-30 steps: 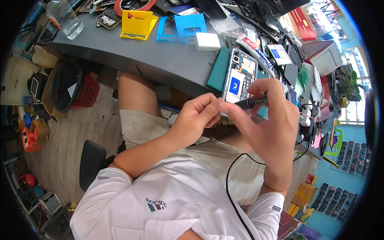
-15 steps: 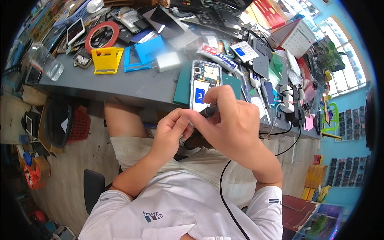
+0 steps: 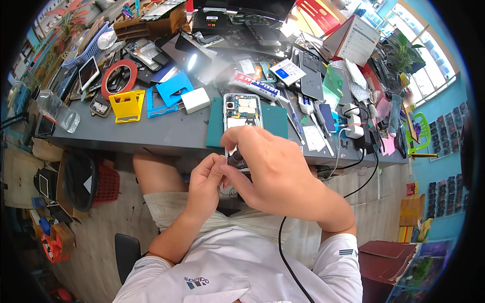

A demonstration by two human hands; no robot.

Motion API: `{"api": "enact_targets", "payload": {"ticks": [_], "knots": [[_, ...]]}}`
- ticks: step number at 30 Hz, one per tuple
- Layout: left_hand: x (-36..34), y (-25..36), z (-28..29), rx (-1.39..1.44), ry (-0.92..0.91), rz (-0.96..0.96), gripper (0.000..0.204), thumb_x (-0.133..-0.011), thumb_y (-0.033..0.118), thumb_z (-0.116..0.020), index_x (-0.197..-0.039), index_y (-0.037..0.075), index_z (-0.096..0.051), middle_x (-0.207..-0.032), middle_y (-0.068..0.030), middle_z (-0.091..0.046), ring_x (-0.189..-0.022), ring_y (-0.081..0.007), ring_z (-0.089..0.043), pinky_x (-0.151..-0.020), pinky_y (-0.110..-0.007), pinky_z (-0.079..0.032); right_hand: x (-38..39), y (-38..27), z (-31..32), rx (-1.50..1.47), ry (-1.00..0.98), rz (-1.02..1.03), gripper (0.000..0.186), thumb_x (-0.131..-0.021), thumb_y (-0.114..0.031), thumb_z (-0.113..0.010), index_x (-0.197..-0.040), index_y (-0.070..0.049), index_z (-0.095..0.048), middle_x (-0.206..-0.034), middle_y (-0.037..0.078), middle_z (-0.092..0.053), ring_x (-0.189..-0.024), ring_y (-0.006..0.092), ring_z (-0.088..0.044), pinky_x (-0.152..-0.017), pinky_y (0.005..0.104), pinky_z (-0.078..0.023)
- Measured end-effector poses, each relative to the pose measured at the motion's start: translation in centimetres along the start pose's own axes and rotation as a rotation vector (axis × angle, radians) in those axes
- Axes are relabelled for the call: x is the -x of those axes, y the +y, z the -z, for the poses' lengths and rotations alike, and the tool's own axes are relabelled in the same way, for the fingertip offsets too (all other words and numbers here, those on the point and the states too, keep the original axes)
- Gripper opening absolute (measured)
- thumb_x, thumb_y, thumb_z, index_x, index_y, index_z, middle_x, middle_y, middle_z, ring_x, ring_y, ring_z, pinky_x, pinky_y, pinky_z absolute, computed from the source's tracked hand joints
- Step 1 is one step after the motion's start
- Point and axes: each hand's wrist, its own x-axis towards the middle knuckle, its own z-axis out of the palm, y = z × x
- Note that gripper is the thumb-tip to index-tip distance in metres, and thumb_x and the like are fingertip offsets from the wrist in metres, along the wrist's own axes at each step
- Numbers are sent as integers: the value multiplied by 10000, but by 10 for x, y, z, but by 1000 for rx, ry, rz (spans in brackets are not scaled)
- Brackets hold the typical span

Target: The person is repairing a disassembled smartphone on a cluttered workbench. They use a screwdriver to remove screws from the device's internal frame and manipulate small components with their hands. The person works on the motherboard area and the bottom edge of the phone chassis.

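Over the desk's front edge, my right hand (image 3: 275, 171) is closed round a dark cylindrical tool handle (image 3: 235, 158); its exact kind is not clear. My left hand (image 3: 204, 184) is pinched, thumb against fingers, right beside the handle and touching the right hand. Whatever lies between those fingers is too hidden to name. Just beyond the hands lies an opened smartphone (image 3: 243, 105) with bare circuit boards and a camera module, its lower part covered by my right hand. Under it is a green mat (image 3: 275, 118).
Left of the mat stand a white block (image 3: 196, 100), a blue plastic stand (image 3: 172, 93), a yellow phone stand (image 3: 127, 106) and a clear bottle (image 3: 59, 112). Glue tubes (image 3: 257, 87), tweezers and a white charger (image 3: 354, 131) crowd the right. A black cable (image 3: 281, 247) crosses my lap.
My view has shifted, so the desk sits lower and further left in the picture. My hands stay together; my right hand now covers more of the phone, including its blue-marked battery.
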Motion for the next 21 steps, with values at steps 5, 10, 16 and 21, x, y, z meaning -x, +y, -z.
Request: {"api": "enact_targets", "payload": {"ticks": [5, 10, 16, 21], "knots": [[0, 2, -5, -22, -15, -36, 351, -1158, 371, -597, -1013, 55, -646, -822, 19, -579, -738, -85, -498, -671, -252, -394, 6, -5, 5, 159, -149, -177, 438, -862, -243, -914, -1112, -38, -618, -843, 91, -702, -702, 288, -703, -595, 398, -511], [-1, -3, 6, 26, -63, -2, 238, -1157, 290, -608, -1036, 87, -631, -876, 22, -612, -752, -76, -516, -680, -249, -414, -5, -6, 14, -86, -71, -22, 410, -862, -229, -921, -1084, -43, -631, -791, 80, -701, -605, 263, -673, -542, 378, -497], [-1, -8, 11, -31, -75, -29, 260, -1158, 311, -606, -1093, 71, -682, -857, 20, -614, -755, -71, -518, -685, -249, -414, 0, -17, 7, 82, -127, -195, 327, -892, -202, -877, -960, -78, -582, -744, 97, -683, -669, 344, -701, -603, 457, -518], [-9, -14, -2, -25, -92, -25, 284, -1167, 313, -589, -1202, 64, -721, -819, 45, -569, -707, -42, -486, -617, -234, -390, 4, -13, 13, -20, -122, -117, 275, -933, -107, -861, -987, -15, -608, -952, 208, -765, -720, 312, -744, -682, 398, -585]]}}
